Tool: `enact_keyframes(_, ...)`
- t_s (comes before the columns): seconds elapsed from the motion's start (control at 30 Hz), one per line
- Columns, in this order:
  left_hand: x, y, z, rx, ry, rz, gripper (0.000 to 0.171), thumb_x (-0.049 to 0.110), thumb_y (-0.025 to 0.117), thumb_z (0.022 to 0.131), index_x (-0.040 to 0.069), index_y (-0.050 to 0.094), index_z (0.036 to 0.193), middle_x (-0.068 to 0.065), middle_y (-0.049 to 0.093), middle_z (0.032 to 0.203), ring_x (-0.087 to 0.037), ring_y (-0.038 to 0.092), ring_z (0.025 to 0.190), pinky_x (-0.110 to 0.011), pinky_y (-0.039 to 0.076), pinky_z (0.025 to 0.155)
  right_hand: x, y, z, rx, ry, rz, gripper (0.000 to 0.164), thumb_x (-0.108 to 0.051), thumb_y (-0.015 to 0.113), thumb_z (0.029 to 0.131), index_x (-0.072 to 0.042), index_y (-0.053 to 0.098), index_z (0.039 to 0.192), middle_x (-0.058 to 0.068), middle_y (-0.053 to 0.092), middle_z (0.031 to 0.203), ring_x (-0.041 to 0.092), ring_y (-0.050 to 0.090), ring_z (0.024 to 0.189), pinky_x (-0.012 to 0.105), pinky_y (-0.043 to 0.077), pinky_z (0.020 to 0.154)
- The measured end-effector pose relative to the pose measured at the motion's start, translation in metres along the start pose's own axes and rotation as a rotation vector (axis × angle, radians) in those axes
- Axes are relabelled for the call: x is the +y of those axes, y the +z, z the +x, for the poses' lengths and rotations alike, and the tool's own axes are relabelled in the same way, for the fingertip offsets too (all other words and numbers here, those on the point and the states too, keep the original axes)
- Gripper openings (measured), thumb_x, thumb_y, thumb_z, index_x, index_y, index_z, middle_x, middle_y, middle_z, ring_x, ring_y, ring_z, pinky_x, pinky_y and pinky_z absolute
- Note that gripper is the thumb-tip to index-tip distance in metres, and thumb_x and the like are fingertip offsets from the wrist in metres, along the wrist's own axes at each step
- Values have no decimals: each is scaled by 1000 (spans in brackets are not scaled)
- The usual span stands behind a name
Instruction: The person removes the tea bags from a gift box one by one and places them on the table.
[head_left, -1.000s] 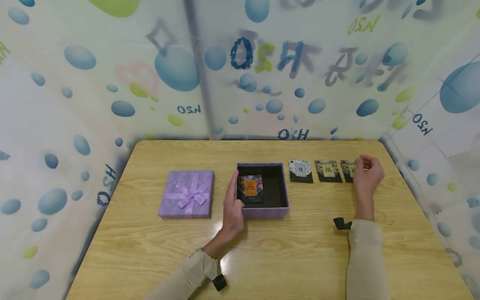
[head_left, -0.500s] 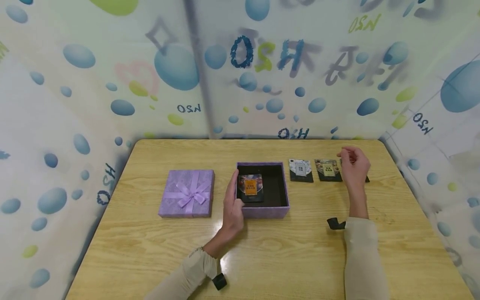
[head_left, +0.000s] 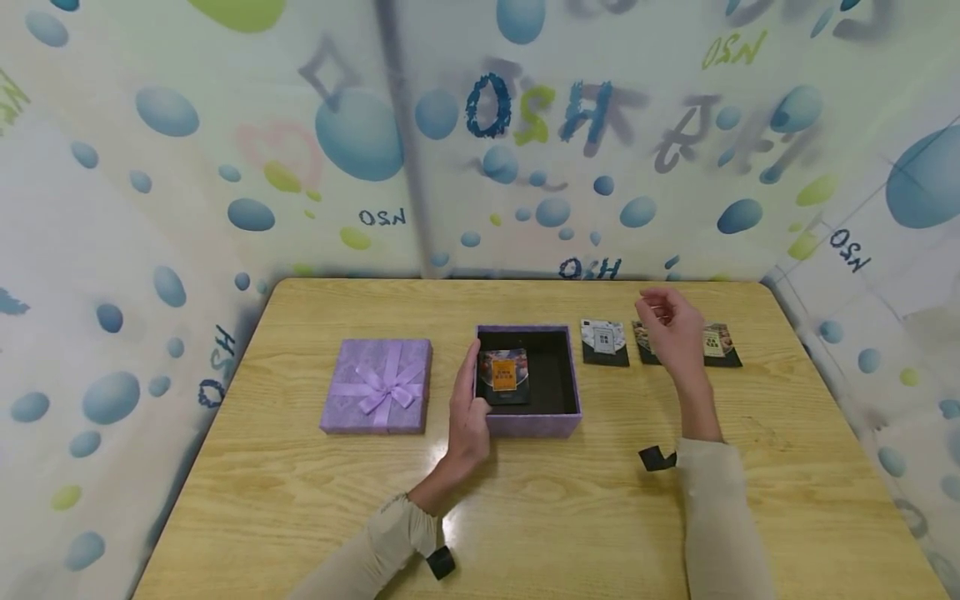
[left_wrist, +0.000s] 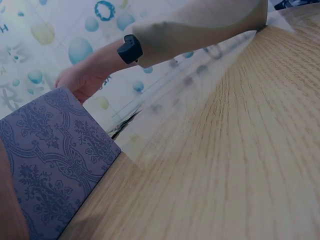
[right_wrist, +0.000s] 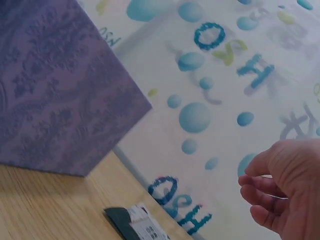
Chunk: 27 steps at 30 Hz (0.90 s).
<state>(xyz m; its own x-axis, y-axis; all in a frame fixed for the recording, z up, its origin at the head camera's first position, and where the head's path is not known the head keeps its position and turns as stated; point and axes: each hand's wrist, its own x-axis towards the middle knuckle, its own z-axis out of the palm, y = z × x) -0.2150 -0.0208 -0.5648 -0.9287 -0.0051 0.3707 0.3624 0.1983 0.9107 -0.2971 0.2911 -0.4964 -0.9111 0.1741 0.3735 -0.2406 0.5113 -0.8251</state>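
My left hand [head_left: 468, 421] holds the purple patterned box [head_left: 534, 427] at its front left corner, fingers along the left wall and thumb at the front. Inside the box, toward the left, lies a dark sachet with an orange label [head_left: 504, 375]. My right hand [head_left: 675, 329] is raised over the row of sachets, fingers loosely curled with nothing between them. Below it, a sachet with a pale yellow label [head_left: 642, 346] is partly covered. To its left lies a silver-and-black sachet [head_left: 605, 343], to its right another dark sachet [head_left: 723, 347].
The purple lid [head_left: 375, 387] with a ribbon bow rests left of the box. All stands on a wooden table [head_left: 555, 517], against a wall [head_left: 480, 217] printed with bubbles and letters. Each wrist carries a small black device [head_left: 441, 562].
My right hand has moved left from the rightmost sachet to above the middle one, uncovering the rightmost. My left hand and the box stay where they were.
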Motion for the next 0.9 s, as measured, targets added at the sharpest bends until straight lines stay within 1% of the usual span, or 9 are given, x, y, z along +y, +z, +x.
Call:
enact_keyframes(0.17,-1,0,0,4,10,-4,96,-6,31,74,13,25,167,-9,28,171,-24,23,158,-25,21,120,-16,14,-5,-66,-80,16,21,-12,66,102,6,70,111,22,71,99,0,58,80,13,44,70)
enact_keyframes(0.23,-2,0,0,1,12,-5,96,-6,31,74,13,25,167,-9,28,171,-23,23,158,-24,22,119,-21,20,-6,-85,-110,17,19,-11,66,102,5,71,111,21,71,95,2,58,78,13,44,69)
enact_keyframes(0.37,-4,0,0,0,8,-3,96,-5,31,74,16,25,167,-4,27,172,-20,23,158,-23,21,119,-31,36,-11,-142,-153,44,16,-6,65,101,5,71,112,22,70,92,8,59,76,15,43,66)
enact_keyframes(0.43,-4,-1,-1,1,9,-3,95,-5,30,75,17,25,167,-2,27,172,-19,23,158,-23,22,119,-37,43,-14,-184,-147,84,17,-5,64,101,6,70,113,24,70,94,12,61,77,16,44,66)
enact_keyframes(0.5,-4,-1,-1,0,10,-1,95,-4,30,75,17,25,168,-1,27,172,-19,22,158,-25,22,119,-43,49,-18,-233,-123,128,18,-5,64,102,5,70,115,25,70,96,16,63,79,17,46,67)
enact_keyframes(0.63,-3,-2,-1,-1,9,4,94,-4,30,76,17,24,168,-3,26,172,-21,23,158,-27,22,120,-59,60,-26,-345,-74,194,19,-9,63,103,3,69,117,22,71,98,23,68,85,22,53,70)
enact_keyframes(0.77,-2,-1,1,-2,1,-6,94,-4,31,75,13,25,167,-7,27,171,-22,24,157,-34,22,123,-73,71,-36,-454,-80,195,20,-11,63,104,2,68,118,18,71,98,27,69,86,26,55,70)
enact_keyframes(0.9,-2,-1,1,-5,-12,-20,94,-3,32,74,11,25,167,-11,27,171,-20,24,157,-40,22,124,-82,86,-46,-526,-108,181,22,-13,63,104,3,67,118,19,71,99,32,69,83,26,52,66)
